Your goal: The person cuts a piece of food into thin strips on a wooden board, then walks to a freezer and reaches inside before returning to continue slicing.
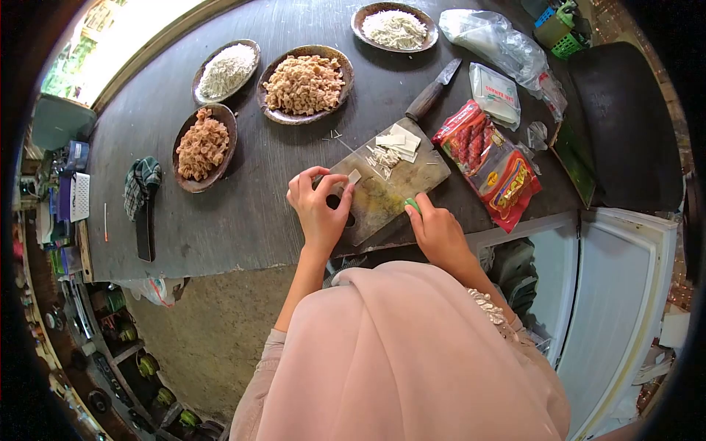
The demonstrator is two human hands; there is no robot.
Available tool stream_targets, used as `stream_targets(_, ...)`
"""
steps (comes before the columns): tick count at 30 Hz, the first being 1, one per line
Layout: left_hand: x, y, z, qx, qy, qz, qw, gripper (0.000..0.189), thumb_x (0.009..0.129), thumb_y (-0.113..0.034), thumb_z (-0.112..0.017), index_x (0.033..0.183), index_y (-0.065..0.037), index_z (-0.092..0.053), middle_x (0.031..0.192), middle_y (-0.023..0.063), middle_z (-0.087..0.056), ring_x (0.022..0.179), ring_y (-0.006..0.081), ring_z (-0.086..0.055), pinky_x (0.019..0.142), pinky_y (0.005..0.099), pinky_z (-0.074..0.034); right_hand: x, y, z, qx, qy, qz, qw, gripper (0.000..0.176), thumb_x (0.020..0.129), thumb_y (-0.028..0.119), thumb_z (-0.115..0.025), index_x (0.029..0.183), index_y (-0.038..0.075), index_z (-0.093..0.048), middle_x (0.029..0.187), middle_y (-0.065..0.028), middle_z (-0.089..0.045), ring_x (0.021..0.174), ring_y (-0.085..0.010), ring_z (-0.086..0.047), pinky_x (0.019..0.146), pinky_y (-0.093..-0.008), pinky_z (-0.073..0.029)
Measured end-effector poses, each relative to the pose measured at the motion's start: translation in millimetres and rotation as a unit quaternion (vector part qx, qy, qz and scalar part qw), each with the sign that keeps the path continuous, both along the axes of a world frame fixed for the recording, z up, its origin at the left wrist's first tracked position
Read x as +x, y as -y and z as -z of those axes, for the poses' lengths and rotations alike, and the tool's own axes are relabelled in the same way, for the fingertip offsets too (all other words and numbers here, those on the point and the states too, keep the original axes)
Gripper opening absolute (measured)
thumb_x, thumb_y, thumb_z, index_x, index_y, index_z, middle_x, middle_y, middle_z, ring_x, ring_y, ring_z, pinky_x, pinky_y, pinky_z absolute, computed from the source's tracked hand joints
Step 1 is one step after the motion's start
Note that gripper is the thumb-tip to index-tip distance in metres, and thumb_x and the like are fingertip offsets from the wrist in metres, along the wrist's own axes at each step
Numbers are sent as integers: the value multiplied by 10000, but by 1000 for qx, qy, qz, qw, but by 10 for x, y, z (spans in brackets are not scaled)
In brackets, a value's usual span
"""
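Observation:
My left hand (pixel 321 203) is at the left part of the cutting board (pixel 382 209), its fingers pinching a small pale piece (pixel 354 177). Closed around a green handle (pixel 412 204), my right hand (pixel 439 229) is at the board's near right edge; the blade of this tool is too faint to make out. Flat white slabs (pixel 399 140) and a small heap of thin pale strips (pixel 383 159) lie on the far part of the board. A few loose strips are on the table beyond its left edge.
Bowls of white strips (pixel 396 30), (pixel 228 71) and brown pieces (pixel 304 84), (pixel 202 148) stand on the dark table (pixel 272 176). A large knife (pixel 434 90) touches the board's far corner. Red packet (pixel 490 163) and plastic bags (pixel 494 94) lie right; a cloth (pixel 143 187) lies left.

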State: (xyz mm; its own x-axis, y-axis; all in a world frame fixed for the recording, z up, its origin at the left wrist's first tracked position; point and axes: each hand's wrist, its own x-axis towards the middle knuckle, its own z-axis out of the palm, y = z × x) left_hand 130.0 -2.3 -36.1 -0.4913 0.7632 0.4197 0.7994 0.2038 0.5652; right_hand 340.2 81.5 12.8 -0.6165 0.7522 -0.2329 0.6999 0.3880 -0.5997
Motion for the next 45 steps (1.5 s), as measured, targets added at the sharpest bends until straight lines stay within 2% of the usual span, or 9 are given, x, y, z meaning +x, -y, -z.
stream_targets(2,-4,-23,9,-2,9,-5,1000,185,804,-183,-824,968,-147,-746,1133,50,-594,1088,281,-508,942,437,-381,-1,28,2,-4,-6,-5,1000,297,1063,333,-483,1045,38,-506,744,-286,-664,760,-512,-656,666,-614,-496)
stream_targets(4,9,-71,-4,-4,19,-8,1000,195,802,-176,-827,974,-138,-744,1134,61,-593,1084,283,-510,940,436,-391,-12,54,24,-27,-16,0,1000,259,1060,290,-500,1045,31,-507,745,-314,-634,772,-543,-615,652,-619,-448)
stream_targets(9,10,-131,-3,34,37,-29,998,329,792,-157,-831,1092,-108,-705,1144,115,-582,1075,300,-515,945,410,-428,-11,77,77,-39,-29,0,999,265,1065,302,-482,1052,37,-492,746,-308,-645,768,-541,-629,659,-624,-468)
stream_targets(16,-11,-135,23,23,35,-15,999,393,797,-153,-826,1148,-88,-662,1076,95,-606,1046,290,-524,922,401,-429,-42,123,170,-43,-21,-12,999,272,1066,313,-471,1055,41,-461,751,-293,-662,752,-534,-644,660,-636,-486)
stream_targets(21,3,-133,69,42,58,-26,997,582,788,-140,-833,1288,-81,-543,1052,79,-609,999,267,-515,907,399,-419,-164,155,147,2,4,-10,1000,277,1064,319,-477,1045,44,-466,749,-276,-673,742,-516,-659,649,-621,-503)
stream_targets(34,10,-134,85,51,68,-28,996,621,780,-149,-850,1294,-83,-507,1046,71,-607,970,258,-499,898,392,-418,-205,188,202,46,20,-25,998,257,1057,308,-501,1025,55,-471,739,-250,-684,711,-484,-678,609,-589,-530)
stream_targets(36,11,-135,85,46,80,-30,995,654,747,-131,-852,1295,-66,-502,1056,87,-608,1010,302,-529,926,425,-405,-207,192,179,46,12,-23,999,256,1056,305,-503,1020,55,-468,735,-248,-683,709,-481,-679,604,-586,-530)
stream_targets(45,16,-131,86,47,89,-32,994,659,749,-126,-847,1305,-74,-496,1065,87,-610,1017,301,-528,933,426,-400,-168,221,210,49,8,-26,998,252,1055,297,-506,1017,51,-465,723,-243,-678,699,-477,-677,592,-579,-524)
